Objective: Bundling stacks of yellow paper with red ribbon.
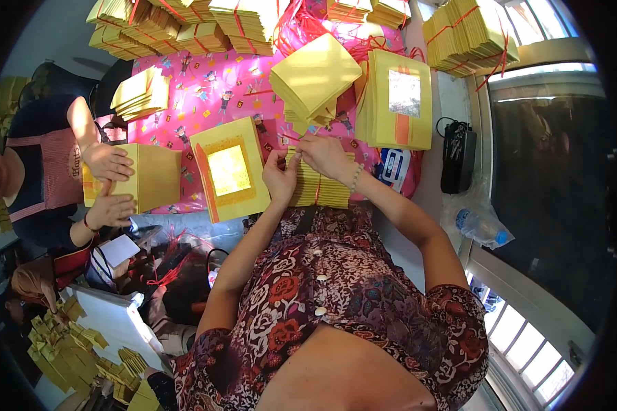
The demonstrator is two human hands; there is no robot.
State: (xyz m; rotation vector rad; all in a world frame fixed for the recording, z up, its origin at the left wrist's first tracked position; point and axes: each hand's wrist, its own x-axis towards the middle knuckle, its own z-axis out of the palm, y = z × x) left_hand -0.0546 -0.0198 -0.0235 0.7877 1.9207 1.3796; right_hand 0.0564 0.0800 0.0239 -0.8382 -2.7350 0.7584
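Note:
In front of me on the table lies a bundle of yellow paper (330, 193), its folded edges facing up. A red string (318, 186) runs across the bundle. My right hand (325, 156), with a beaded bracelet at the wrist, pinches the string over the bundle's far side. My left hand (281, 177) is closed at the bundle's left side, thumb and finger pressed together on the string. Beyond my hands sits a loose, fanned stack of yellow paper (315, 72). To the left lies a yellow stack with a gold square (231, 170).
At right stands a yellow stack with a silver square (404, 92). Tied bundles (240, 24) and loose red strings (301, 31) fill the back. A co-worker's hands (110, 164) rest on another stack at left. A bottle (483, 226) lies by the window.

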